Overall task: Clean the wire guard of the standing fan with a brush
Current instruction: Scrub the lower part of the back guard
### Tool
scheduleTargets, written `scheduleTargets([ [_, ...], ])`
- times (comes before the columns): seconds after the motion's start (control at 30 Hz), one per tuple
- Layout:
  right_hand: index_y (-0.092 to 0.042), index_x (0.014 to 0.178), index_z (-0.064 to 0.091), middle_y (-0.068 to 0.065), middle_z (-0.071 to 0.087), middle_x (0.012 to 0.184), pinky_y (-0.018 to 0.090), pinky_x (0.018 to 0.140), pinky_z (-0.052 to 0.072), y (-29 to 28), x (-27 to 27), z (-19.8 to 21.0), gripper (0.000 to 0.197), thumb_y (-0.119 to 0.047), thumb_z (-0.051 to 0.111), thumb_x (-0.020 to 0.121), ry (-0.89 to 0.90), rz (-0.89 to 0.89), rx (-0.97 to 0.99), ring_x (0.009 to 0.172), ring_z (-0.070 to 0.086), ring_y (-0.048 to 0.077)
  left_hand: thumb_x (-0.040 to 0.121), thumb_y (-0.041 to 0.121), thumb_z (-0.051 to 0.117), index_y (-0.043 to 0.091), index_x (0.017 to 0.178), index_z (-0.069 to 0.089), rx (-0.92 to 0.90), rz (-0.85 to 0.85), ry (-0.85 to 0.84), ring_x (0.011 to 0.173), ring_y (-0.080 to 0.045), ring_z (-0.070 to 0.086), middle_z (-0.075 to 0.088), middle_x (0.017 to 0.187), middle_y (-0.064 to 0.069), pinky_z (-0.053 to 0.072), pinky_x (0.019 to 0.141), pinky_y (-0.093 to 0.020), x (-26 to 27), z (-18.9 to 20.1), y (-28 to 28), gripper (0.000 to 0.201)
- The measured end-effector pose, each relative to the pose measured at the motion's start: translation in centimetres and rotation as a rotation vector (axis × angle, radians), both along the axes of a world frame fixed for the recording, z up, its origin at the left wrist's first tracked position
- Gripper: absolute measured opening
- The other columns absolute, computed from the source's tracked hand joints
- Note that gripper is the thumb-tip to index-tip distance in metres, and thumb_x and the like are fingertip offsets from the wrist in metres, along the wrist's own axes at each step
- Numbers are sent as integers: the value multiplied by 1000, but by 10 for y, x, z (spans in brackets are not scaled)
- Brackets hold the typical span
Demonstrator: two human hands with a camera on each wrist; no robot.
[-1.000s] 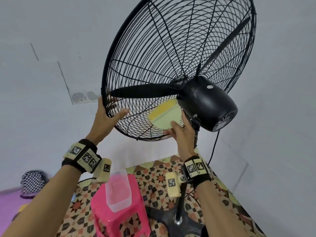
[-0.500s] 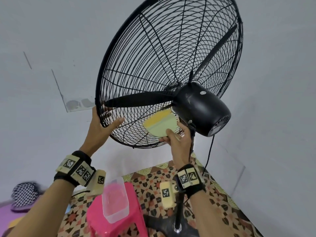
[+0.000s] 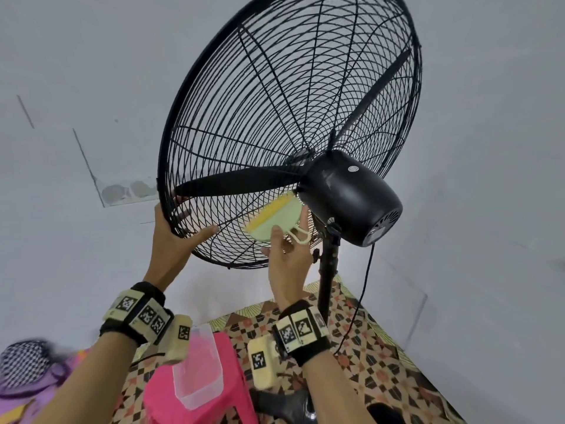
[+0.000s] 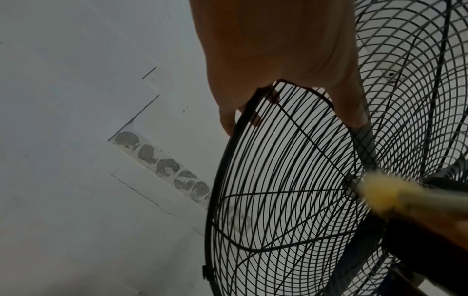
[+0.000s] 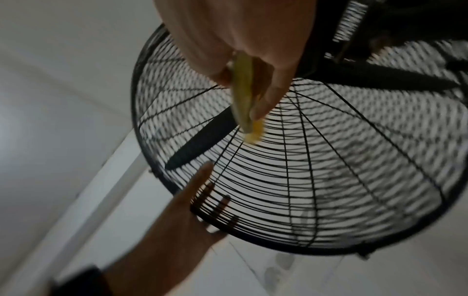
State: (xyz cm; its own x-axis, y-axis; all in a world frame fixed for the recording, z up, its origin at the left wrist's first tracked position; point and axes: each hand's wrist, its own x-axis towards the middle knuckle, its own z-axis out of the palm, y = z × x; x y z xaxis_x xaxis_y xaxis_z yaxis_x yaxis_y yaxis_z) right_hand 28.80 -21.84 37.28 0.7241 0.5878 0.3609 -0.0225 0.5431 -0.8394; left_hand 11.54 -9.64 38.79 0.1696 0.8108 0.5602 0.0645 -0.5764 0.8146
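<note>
A black standing fan's round wire guard [image 3: 275,102] fills the head view, with its motor housing [image 3: 348,197] at the right. My left hand [image 3: 174,231] grips the guard's lower left rim [image 4: 228,160], thumb on the rear wires and fingers round the front. My right hand [image 3: 287,249] pinches a pale green brush with yellow bristles [image 3: 275,221] against the rear wires just below the motor. In the right wrist view the brush [image 5: 245,108] sticks out between thumb and fingers, bristle tip on the wires. The left wrist view shows it as a blurred yellow tip [image 4: 382,192].
The fan's pole [image 3: 327,280] and black cord [image 3: 363,289] drop to a patterned floor mat [image 3: 376,356]. A pink stool [image 3: 201,390] carries a clear plastic tub [image 3: 198,368] below my arms. Grey walls close in behind and at the right. A checked cloth [image 3: 21,362] lies lower left.
The brush has slid up along the rear wires toward the motor, its loop handle now showing. My left hand keeps its grip on the rim. The view has tilted upward.
</note>
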Motion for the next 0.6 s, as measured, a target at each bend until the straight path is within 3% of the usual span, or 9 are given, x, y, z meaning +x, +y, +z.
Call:
scheduleTargets([
  [0.03, -24, 160, 35, -23, 69, 114, 37, 76, 65, 1, -2, -1, 64, -12, 61, 103, -28, -32, -15, 95, 73, 4, 62, 59, 93, 36, 149, 37, -4, -6, 3, 130, -8, 57, 51, 145, 20, 51, 108, -51, -1, 1, 2, 106],
  [0.1, -25, 160, 35, -12, 70, 118, 35, 75, 65, 1, -2, -3, 61, -8, 55, 104, -49, -92, -24, 93, 74, 2, 62, 58, 94, 39, 148, 36, -14, -16, 12, 130, -8, 57, 50, 145, 21, 51, 108, -51, -2, 3, 4, 105],
  [0.23, -20, 159, 36, 3, 73, 119, 31, 72, 65, 10, -1, -5, 56, -15, 54, 106, -144, -241, -30, 86, 76, 6, 63, 55, 95, 38, 148, 36, 4, -10, 6, 131, -9, 57, 50, 145, 19, 51, 108, -48, -1, 0, 2, 105],
  [0.33, -32, 162, 26, 3, 72, 109, 38, 71, 66, 23, 2, -11, 60, -23, 48, 107, -257, -298, -171, 82, 76, 15, 65, 51, 96, 32, 149, 37, 4, -8, -13, 131, -10, 57, 50, 146, 16, 51, 108, -48, 0, -2, -2, 104],
  [0.4, -29, 162, 26, 8, 73, 107, 44, 72, 65, 24, 14, -13, 62, -19, 48, 106, -261, -299, -268, 81, 75, 20, 63, 57, 94, 31, 148, 37, 2, 1, -17, 131, -10, 57, 51, 145, 15, 51, 109, -48, -1, -2, -2, 106],
  [0.53, -24, 161, 29, -17, 65, 101, 28, 73, 64, 9, 19, -2, 59, -15, 51, 107, -244, -225, -194, 87, 75, 13, 62, 60, 93, 31, 149, 36, 4, 8, -13, 132, -10, 56, 51, 144, 15, 50, 110, -51, 1, -2, -4, 109],
  [0.6, -23, 162, 27, -15, 67, 103, 27, 71, 64, 15, 15, -3, 60, -17, 50, 107, -292, -251, -179, 79, 74, 6, 62, 59, 94, 32, 148, 36, 2, -3, -18, 132, -10, 56, 51, 144, 17, 50, 110, -49, 2, -2, -4, 107],
])
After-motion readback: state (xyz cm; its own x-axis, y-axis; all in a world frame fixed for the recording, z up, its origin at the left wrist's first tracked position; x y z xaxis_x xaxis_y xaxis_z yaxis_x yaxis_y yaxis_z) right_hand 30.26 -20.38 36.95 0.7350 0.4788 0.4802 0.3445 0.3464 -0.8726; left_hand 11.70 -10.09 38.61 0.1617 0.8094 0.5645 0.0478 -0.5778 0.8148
